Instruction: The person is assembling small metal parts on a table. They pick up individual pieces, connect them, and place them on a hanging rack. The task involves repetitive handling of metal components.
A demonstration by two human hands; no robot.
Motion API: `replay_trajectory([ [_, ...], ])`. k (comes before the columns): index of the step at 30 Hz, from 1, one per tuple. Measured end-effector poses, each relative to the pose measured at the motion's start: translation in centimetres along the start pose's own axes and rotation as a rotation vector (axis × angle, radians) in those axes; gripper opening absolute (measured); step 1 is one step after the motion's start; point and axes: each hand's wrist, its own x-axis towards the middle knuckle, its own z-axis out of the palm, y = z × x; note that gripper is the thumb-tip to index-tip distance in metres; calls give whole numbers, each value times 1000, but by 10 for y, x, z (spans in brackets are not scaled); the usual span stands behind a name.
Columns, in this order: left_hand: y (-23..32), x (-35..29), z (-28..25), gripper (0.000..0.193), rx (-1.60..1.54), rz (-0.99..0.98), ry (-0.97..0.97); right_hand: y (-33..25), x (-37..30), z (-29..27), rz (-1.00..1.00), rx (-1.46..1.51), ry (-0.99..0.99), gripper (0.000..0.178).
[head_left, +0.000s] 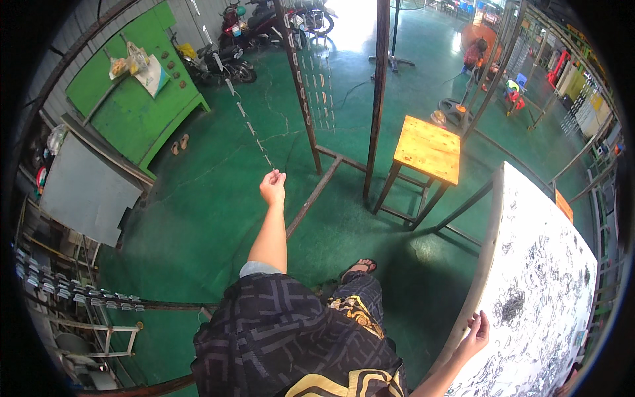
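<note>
My left hand (272,188) is raised ahead of me, thumb and fingers pinched at the lower end of a hanging string of small metal pieces (243,114). The string slants up and away to the left. To my right, a white-topped table (488,255) is strewn with many small dark pieces (512,307), some heaped in clumps. My right hand (475,336) is at the near edge of this table, its fingers curled in. Whatever lies between those fingers is too small or hidden to make out.
A wooden-topped stool (428,149) stands beyond the table, beside a dark metal frame (377,99) with more hanging strings (319,86). Another strung row (79,291) hangs at lower left. A green cabinet (132,86), motorbikes (264,26) and a person (473,56) are farther off.
</note>
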Motion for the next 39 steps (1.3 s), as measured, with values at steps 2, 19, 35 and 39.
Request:
replay_trajectory([
  [2,0,0,0,24,15,12,0,2,0,0,2,6,9,25],
  [19,-7,-21,10,35,45,-10,16,0,0,1,-10,62,21,24],
  [35,-22,2,33,16,225,82,66,7,-6,-13,3,29,76,30],
  [39,-24,-4,24,20,123,37,-9,8,-2,-7,2,62,74,27],
])
